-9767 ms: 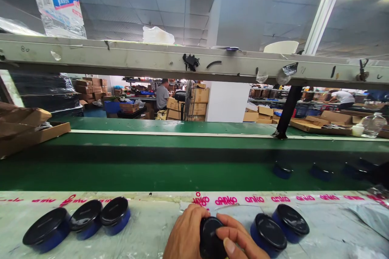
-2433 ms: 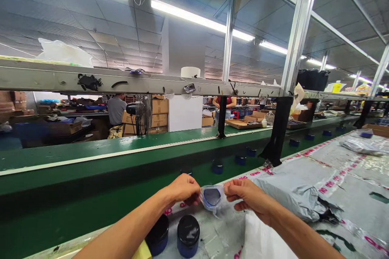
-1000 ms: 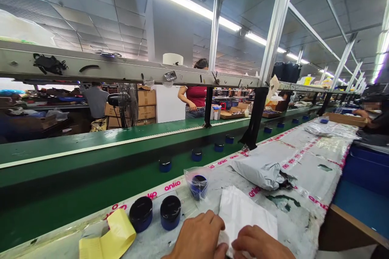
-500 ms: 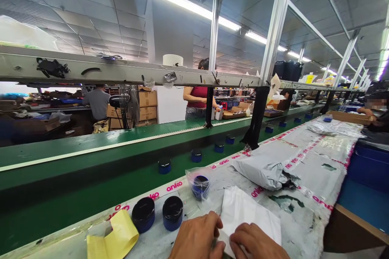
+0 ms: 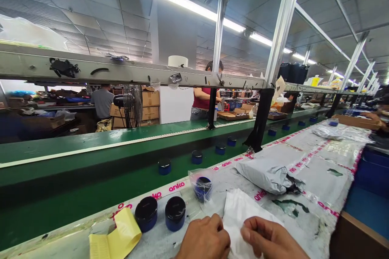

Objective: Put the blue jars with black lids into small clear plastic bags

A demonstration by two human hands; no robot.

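Observation:
My left hand point(image 5: 204, 238) is curled with its fingers bent, at the left edge of a white sheet or thin bag point(image 5: 243, 214); what its fingers grip is hidden. Thumb and forefinger of my right hand point(image 5: 269, 236) are pinched together over the same white material, and anything between them is too small to make out. Left of my hands stand two dark blue jars with black lids, one point(image 5: 175, 213) nearer and another point(image 5: 146, 213) beside a folded yellow paper point(image 5: 123, 234). Just beyond my left hand, a blue jar point(image 5: 203, 188) sits in a clear plastic bag.
Several jars, one being point(image 5: 164, 166) nearest, lie along the green conveyor point(image 5: 106, 194). A grey plastic package point(image 5: 264, 174) rests on the covered bench point(image 5: 322, 170). Metal posts point(image 5: 284, 28) rise behind. People work across the line and at far right.
My right hand has shifted slightly right and up, away from my left hand, with its thumb and forefinger now in view. The camera view has moved a little.

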